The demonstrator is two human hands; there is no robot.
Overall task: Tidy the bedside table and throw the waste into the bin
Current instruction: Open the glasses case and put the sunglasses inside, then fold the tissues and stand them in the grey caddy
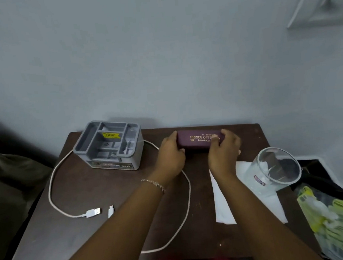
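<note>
The case (195,141) is at the back of the surface (113,186), its long axis left to right along the wall (162,69). Each grip clasps one end: left hand (171,153) left, right hand (225,149) right.

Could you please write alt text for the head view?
The left hand and right hand grip a maroon spectacle case at the back of a bedside table. A grey organiser and white cable lie left; a glass on paper stands right.

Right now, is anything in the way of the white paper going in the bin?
Yes: the glass stands on the white paper, on its side toward the bin. Lift it off first.
</note>
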